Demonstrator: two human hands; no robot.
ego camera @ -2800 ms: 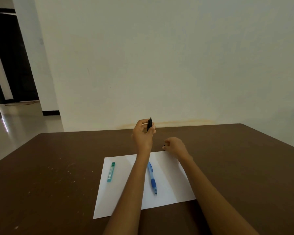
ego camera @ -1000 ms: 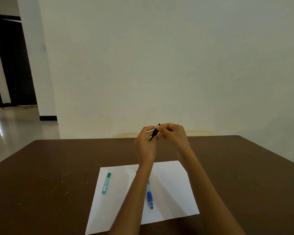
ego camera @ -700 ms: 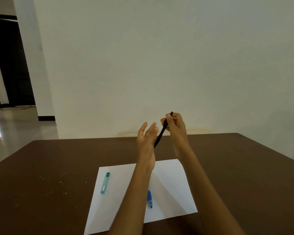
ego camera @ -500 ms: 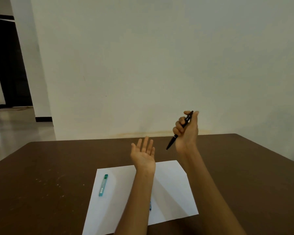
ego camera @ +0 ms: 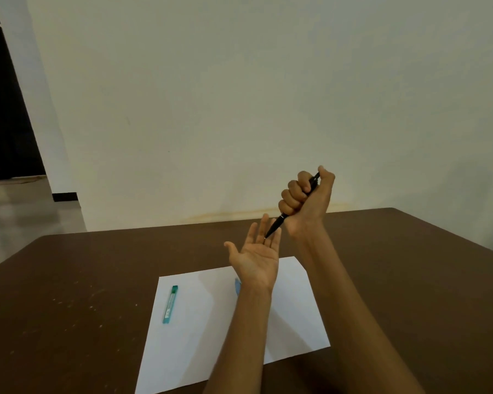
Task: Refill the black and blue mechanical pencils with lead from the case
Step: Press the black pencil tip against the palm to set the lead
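Note:
My right hand (ego camera: 306, 203) grips the black mechanical pencil (ego camera: 276, 226) in a fist, thumb on its top end, tip pointing down and left. The tip touches the fingers of my left hand (ego camera: 255, 251), which is held palm up with straight fingers above the table. The teal lead case (ego camera: 170, 304) lies on the left part of the white sheet of paper (ego camera: 194, 331). Only a small bit of the blue mechanical pencil (ego camera: 237, 285) shows on the paper; my left forearm hides the remainder.
The paper lies on a brown table (ego camera: 69, 308) whose far edge meets a pale wall (ego camera: 239, 95). A dark doorway (ego camera: 6, 109) and shiny floor are at the far left.
The black pencil passed from my left hand to my right, which now fists it. My left hand opened palm up, and the pencil tip came down onto its fingers.

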